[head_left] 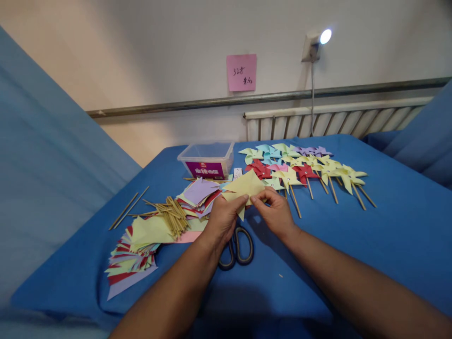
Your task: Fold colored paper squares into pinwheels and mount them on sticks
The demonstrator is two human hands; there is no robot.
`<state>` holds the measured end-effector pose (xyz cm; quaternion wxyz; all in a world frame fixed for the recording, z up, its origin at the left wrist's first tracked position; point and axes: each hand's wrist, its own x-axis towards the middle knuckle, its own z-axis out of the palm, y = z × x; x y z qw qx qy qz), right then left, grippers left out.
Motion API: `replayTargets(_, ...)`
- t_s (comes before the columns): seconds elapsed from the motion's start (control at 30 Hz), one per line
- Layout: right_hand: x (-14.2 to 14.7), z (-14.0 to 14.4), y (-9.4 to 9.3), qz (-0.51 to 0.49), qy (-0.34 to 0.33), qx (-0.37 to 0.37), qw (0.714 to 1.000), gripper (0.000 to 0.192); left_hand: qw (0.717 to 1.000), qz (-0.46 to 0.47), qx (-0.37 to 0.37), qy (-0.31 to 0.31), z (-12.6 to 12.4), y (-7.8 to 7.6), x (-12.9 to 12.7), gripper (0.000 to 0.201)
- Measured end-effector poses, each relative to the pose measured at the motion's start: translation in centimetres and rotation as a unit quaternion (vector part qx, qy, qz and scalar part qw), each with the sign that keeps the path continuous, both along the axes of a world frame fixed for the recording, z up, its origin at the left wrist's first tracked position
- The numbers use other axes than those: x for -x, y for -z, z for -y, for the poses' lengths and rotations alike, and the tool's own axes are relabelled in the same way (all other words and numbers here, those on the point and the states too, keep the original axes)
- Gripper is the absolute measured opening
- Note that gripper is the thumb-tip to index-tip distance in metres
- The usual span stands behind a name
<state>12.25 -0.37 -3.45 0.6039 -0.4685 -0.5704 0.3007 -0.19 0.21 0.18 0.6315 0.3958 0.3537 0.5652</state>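
Between my two hands, above the middle of the table, is a yellow paper pinwheel piece [249, 182] with cut, pointed flaps. My left hand [228, 212] pinches its lower left side between thumb and fingers. On its right edge, my right hand [276, 211] has thumb and fingertips closed on the paper. Below my hands lie scissors [243, 249] with black handles, their blades hidden behind my left hand and wrist. Left of my hands sits a pile of coloured paper pieces [199, 195]. Finished pinwheels on sticks [289, 178] lie to the right, in yellow, red, blue, green and purple.
A clear plastic box [206, 160] with a purple label stands at the back. Wooden sticks [173, 216] lie heaped at left, beside fanned coloured paper [132, 263]. Two loose sticks [129, 207] lie farther left. A small white box [238, 173] sits behind my hands.
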Motion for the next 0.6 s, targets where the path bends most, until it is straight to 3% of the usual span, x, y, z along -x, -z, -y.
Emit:
replayTargets(0.27,-0.1,-0.3,0.4,-0.043,-0.008,0.027,0.999,0.016,0.999,-0.034,0.002,-0.006,0.0,-0.1,0.3,0.044)
replayTargets(0.37,-0.9,-0.9,0.2,-0.117,-0.004,0.041,0.992,0.044,0.995,-0.098,0.031,0.004,-0.2,0.0,0.9,0.038)
replayTargets(0.43,-1.7,-1.4,-0.3,-0.140,-0.002,0.042,0.989,0.049,0.986,-0.159,0.047,0.028,-0.3,0.0,1.3,0.030)
replayTargets(0.6,-3.4,-1.7,-1.5,-0.124,-0.113,0.077,0.983,0.050,0.962,-0.253,0.047,0.091,0.2,-0.9,1.5,0.023)
